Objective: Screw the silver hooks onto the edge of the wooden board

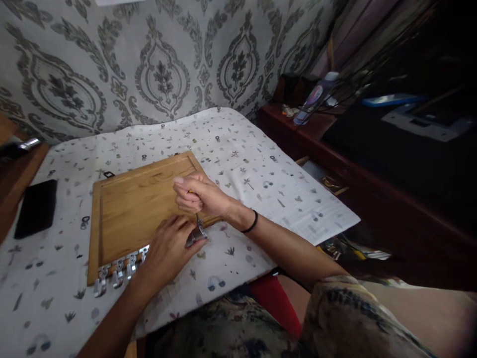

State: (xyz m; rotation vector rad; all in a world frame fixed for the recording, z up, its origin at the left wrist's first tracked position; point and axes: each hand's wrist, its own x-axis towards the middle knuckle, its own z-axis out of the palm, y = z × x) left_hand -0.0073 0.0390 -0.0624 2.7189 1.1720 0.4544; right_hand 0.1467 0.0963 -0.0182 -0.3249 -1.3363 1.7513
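A wooden framed board (137,214) lies on the cloth-covered table, with a metal hook rail (118,271) along its near edge. Several silver hooks show at the rail's left part; my left hand covers its middle. That left hand (171,248) grips the rail near its right end, thumb on the near side and fingers on the board side. Above the right end, my right hand (199,194) is closed in a fist round a screwdriver (198,217). Its shaft points down at the rail; most of the handle is hidden in the fist. Whether the tip sits in a screw I cannot tell.
A black phone (36,209) lies left of the board on the patterned tablecloth (238,149). To the right stands a dark red desk (357,164) with a bottle (316,98) and a blue object (391,100) on it. A patterned wall (160,64) rises behind the table.
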